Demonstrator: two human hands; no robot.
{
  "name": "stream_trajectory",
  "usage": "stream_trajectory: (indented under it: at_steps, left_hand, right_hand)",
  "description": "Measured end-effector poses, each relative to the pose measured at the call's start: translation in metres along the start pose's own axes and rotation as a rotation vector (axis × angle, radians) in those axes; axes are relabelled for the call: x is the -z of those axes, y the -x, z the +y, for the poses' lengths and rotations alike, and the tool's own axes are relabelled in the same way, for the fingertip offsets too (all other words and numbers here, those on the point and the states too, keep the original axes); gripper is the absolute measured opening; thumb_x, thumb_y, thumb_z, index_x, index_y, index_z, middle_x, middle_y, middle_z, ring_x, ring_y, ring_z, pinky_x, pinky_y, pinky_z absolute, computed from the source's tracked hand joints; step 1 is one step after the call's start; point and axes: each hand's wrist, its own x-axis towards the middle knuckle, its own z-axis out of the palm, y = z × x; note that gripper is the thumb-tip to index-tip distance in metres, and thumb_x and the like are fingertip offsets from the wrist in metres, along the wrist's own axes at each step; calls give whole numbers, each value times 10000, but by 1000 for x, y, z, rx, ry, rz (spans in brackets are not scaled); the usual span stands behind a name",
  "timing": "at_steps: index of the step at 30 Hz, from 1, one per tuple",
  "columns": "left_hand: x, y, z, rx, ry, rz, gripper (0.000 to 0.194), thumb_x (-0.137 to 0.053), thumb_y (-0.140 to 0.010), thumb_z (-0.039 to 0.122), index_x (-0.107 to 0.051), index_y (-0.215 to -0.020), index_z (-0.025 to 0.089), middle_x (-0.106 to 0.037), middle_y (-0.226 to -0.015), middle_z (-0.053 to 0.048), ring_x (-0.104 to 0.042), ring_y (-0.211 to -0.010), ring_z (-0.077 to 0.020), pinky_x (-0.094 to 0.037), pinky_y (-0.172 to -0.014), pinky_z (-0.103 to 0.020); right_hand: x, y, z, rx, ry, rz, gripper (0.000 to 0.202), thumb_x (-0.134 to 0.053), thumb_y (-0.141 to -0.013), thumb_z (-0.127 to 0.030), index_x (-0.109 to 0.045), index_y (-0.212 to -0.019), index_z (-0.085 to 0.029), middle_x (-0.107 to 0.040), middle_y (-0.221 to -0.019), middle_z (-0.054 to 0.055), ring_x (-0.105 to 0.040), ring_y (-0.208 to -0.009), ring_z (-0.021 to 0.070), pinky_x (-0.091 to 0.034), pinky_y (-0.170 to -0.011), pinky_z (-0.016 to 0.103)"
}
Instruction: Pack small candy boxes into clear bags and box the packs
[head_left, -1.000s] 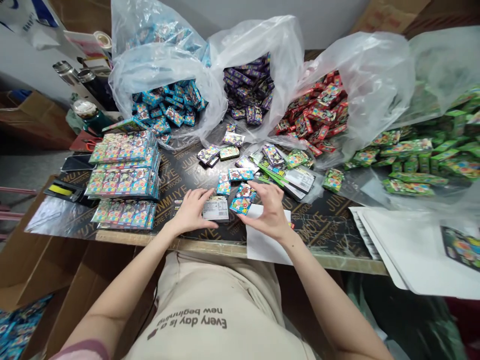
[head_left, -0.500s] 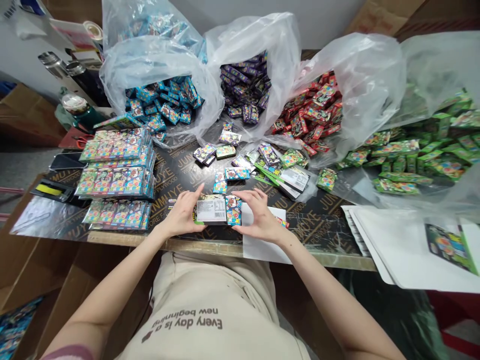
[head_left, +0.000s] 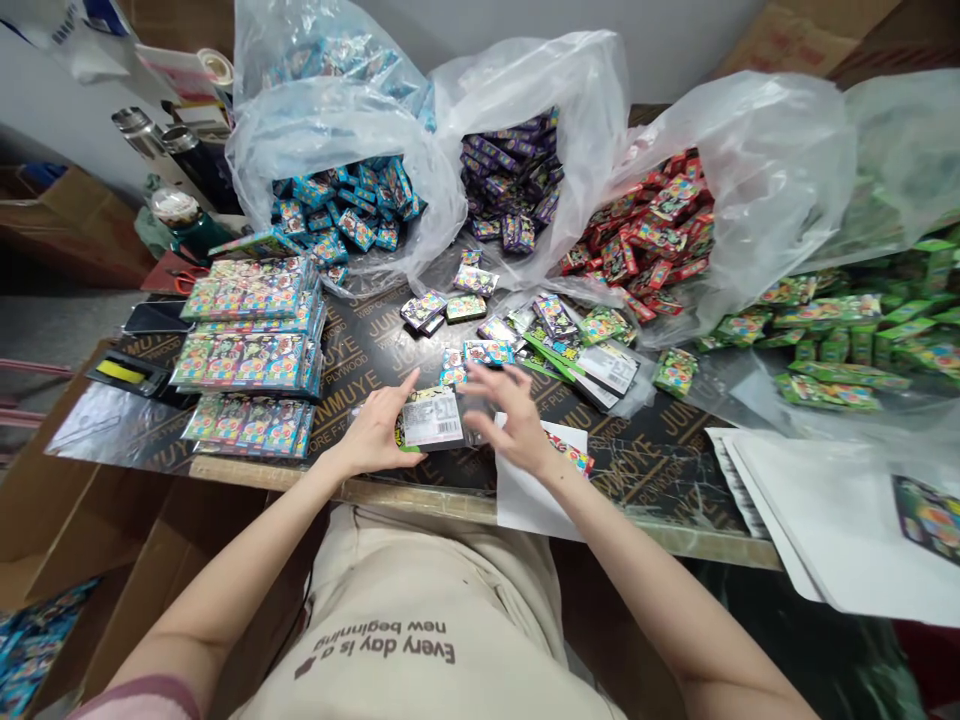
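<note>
My left hand (head_left: 379,425) grips the left end of a flat printed card pack (head_left: 431,420), index finger along the far edge and thumb along the near one. A white label with a barcode faces up on it, and clear plastic shows at its right end. My right hand (head_left: 517,415) is raised just right of the pack, fingers spread and slightly blurred, with nothing seen in them. Beyond its fingertips lie small blue boxes (head_left: 487,352). Under my right wrist is a white sheet (head_left: 536,500) with a red box (head_left: 570,455) on it, partly covered.
Clear bags hold blue (head_left: 356,228), purple (head_left: 517,230), red (head_left: 675,200) and green boxes (head_left: 825,310). Wrapped sets (head_left: 244,360) are stacked at left beside a tape dispenser (head_left: 124,375). Loose cards (head_left: 607,370) lie right of centre; white sheets (head_left: 810,520) overhang the front edge.
My right hand has let go at the pack's right end and lifted away, its fingers spreading. The blue box it touched there no longer shows. The view has shifted slightly left.
</note>
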Motion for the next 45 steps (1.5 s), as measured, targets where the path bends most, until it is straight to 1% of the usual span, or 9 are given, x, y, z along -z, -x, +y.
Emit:
stream_trajectory:
  at_steps: [3,11,16,23,26,30,34,40,45]
  left_hand:
    - [-7,1,-1,-9,-58,-63,1110,-716,-639,362,-78,-1526,165,-531,-1294,-148,-510,-1140,-305,-377,-999,-452]
    - [-14,3,-2,82,-44,-81,848,-811,-557,411,-525,-1320,174,-552,-1269,-154,-468,-1208,-340,-262,-1094,-546]
    - [-7,-20,1,513,895,410,620,-752,-668,473,-607,-1181,156,-670,-1067,-103,-623,-988,-227,-466,-932,-414]
    - [1,-36,11,642,1424,519,570,-876,-487,322,-611,-958,141,-694,-748,-5,-633,-640,-124,-523,-638,-261]
    - [3,-33,15,683,1395,424,660,-880,-486,319,-577,-1046,145,-676,-665,15,-603,-546,-106,-468,-551,-218]
    - [-6,-30,29,651,1341,245,704,-878,-505,309,-556,-1107,137,-615,-568,57,-545,-485,-77,-383,-502,-173]
    - [-16,-26,35,554,1214,144,688,-791,-652,415,-512,-1219,141,-599,-583,55,-542,-510,-88,-421,-551,-200]
    - [-16,-3,12,55,232,-101,899,-823,-588,456,-444,-1379,254,-528,-1340,-135,-454,-1268,-325,-264,-1103,-539]
    - [-24,6,5,-57,-106,-182,1041,-767,-653,335,-183,-1510,240,-524,-1270,-124,-489,-1158,-305,-271,-1084,-528]
  right_hand:
    - [-14,-54,21,-127,123,176,637,-513,-884,-509,-363,-1438,-232,-597,-1278,128,-515,-1173,313,-331,-988,480]
    - [-70,-155,50,-225,420,-80,850,-686,-731,-451,-349,-1456,-161,-558,-1193,192,-477,-1129,387,-312,-959,551]
    - [-60,-116,6,-33,179,14,864,-670,-710,-419,-325,-1461,-167,-495,-1145,137,-503,-1042,305,-425,-888,433]
    - [-22,-24,-21,-41,109,-91,726,-733,-678,-565,-544,-1282,-209,-496,-1097,133,-506,-1047,321,-452,-891,483]
    - [-2,-2,-19,-22,87,-114,546,-720,-709,-565,-612,-1144,-254,-515,-1209,130,-480,-1163,337,-406,-956,496]
    - [8,9,-25,57,88,-154,869,-713,-702,-580,-345,-1417,-250,-355,-1470,165,-322,-1358,365,-288,-1055,532]
    - [5,14,-27,71,26,-139,781,-680,-715,-406,-335,-1404,-273,-543,-1281,106,-472,-1241,315,-285,-1043,486]
    - [6,38,2,-41,229,7,647,-665,-692,-357,-446,-1294,-265,-596,-1154,82,-551,-1112,296,-233,-1035,490]
    - [1,58,13,-43,288,-69,645,-663,-731,-374,-423,-1320,-266,-611,-1179,90,-551,-1147,301,-189,-1048,525]
